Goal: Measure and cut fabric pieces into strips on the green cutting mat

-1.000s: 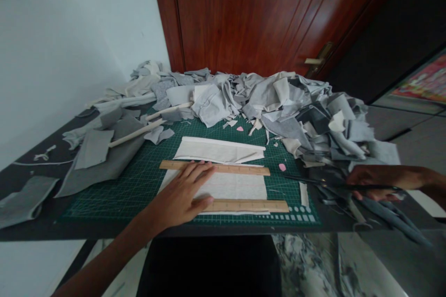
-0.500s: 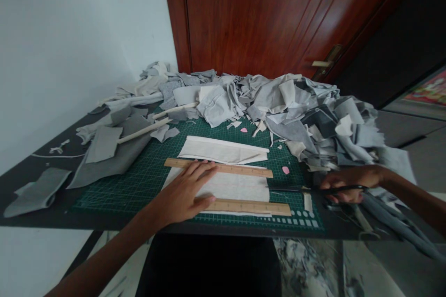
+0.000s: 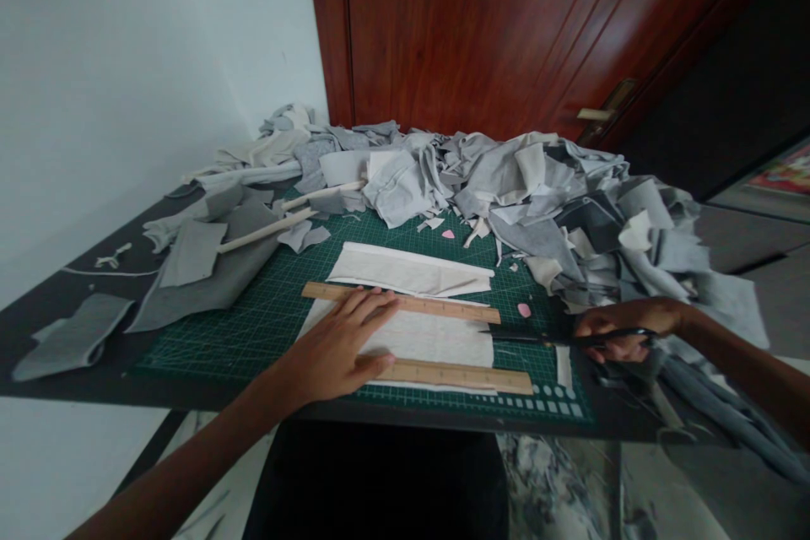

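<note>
My left hand lies flat with its fingers stretched out. Its fingertips press on the upper wooden ruler, and its thumb rests at the lower wooden ruler. Between the rulers runs a strip of pale off-white fabric, partly covered by my left hand. My right hand is closed around the handles of black scissors. Their blades point left, with the tips at the fabric's right edge. Beyond the upper ruler lies another piece of pale fabric with a folded edge.
A green cutting mat covers much of the dark table. Grey and white fabric scraps are heaped along the back and right. Grey pieces lie at left. A pink chip sits near the scissors. A door stands behind.
The scissors' tips have moved slightly left, further over the fabric's right edge. My left hand stays in place on the rulers. The whole view has shifted a little.
</note>
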